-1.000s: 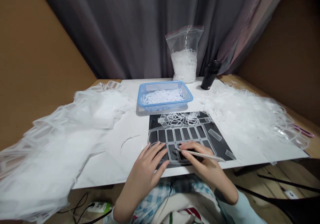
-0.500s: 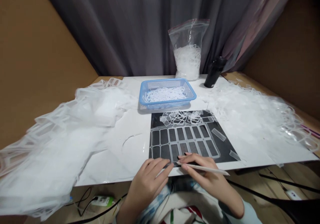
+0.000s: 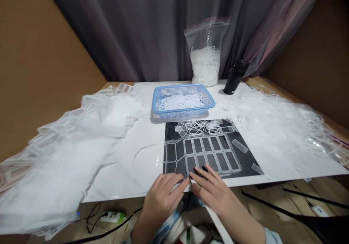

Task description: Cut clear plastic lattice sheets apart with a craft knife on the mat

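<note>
A translucent plastic sheet of rectangular frames (image 3: 201,152) lies on a black mat (image 3: 247,160). My left hand (image 3: 160,196) is at the near edge of the sheet, its fingers curled and the fingertips pressed on the edge. Close beside it, my right hand (image 3: 211,189) grips a long, slim white tool (image 3: 218,225), whose tail slants down toward my lap. The tool's tip is hidden near the meeting fingertips. Toward the back of the mat lies a tangle of loose white frames (image 3: 197,127), with small clear rectangles (image 3: 240,146) at its right.
Behind the mat stands a blue basket (image 3: 183,114) containing white frames. A zip bag (image 3: 205,64) of white frames and a black bottle (image 3: 235,78) stand farther back. Piles of translucent sheets (image 3: 68,156) and plastic scraps (image 3: 278,135) cover the left and right sides.
My right hand has turned and shifted slightly, swinging the tool's tail from pointing right to pointing down toward my lap. The sheet's near left frames look bent. My left hand has barely moved.
</note>
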A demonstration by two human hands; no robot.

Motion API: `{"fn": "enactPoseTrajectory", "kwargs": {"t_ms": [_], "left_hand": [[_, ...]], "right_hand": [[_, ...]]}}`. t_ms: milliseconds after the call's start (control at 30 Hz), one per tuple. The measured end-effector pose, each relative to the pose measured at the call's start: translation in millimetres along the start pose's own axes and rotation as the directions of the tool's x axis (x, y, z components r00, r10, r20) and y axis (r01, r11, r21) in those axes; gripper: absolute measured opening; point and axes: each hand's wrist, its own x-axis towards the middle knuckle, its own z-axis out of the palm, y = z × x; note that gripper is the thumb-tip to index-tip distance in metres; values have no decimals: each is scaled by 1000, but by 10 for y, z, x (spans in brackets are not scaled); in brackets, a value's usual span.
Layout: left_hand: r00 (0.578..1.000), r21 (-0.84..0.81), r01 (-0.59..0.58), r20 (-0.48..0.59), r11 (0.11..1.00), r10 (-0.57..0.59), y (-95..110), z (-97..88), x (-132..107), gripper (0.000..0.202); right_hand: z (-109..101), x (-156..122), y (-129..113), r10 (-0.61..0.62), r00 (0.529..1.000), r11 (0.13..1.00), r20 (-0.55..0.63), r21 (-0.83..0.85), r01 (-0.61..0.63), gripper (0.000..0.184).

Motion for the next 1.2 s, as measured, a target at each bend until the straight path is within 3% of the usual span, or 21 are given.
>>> {"fn": "enactPoseTrajectory", "kwargs": {"t_ms": [133, 267, 333, 500, 667, 800, 867, 967, 1100, 1200], "left_hand": [[1000, -5, -3, 10, 1000, 3, 0, -3, 11, 29], [1000, -7, 3, 24, 1000, -3, -1, 1, 2, 28], [1000, -11, 4, 27, 1000, -4, 4, 3, -4, 28], [999, -27, 28, 36, 999, -27, 9, 8, -21, 29], [999, -40, 24, 29, 999, -23, -2, 19, -33, 29], [999, -16, 27, 20, 1000, -27, 12, 16, -40, 28], [999, 6, 44, 13, 999, -44, 26, 19, -49, 27], [989, 38, 135, 52, 990, -137, 50, 45, -65, 45], [940, 114, 263, 196, 958, -281, 72, 98, -60, 77], [918, 106, 297, 242, 949, -314, 73, 113, -36, 82]], "right_hand": [[47, 14, 9, 118, 993, 992, 0, 49, -118, 31], [35, 30, 303, 128, 992, 986, -17, 113, -125, 30], [-57, 85, 471, 185, 980, 978, -79, 117, -175, 31], [-399, 346, 663, 378, 904, 926, -201, 86, -369, 35], [-460, 465, 765, 380, 879, 919, -287, 6, -395, 31], [-451, 448, 840, 461, 768, 863, -445, 25, -504, 24], [-464, 452, 809, 535, 750, 838, -389, 133, -529, 22], [-459, 500, 652, 592, 794, 778, -138, 357, -518, 19], [-364, 601, 403, 520, 843, 672, 136, 544, -503, 18], [-280, 637, 323, 477, 852, 631, 214, 592, -502, 19]]}}
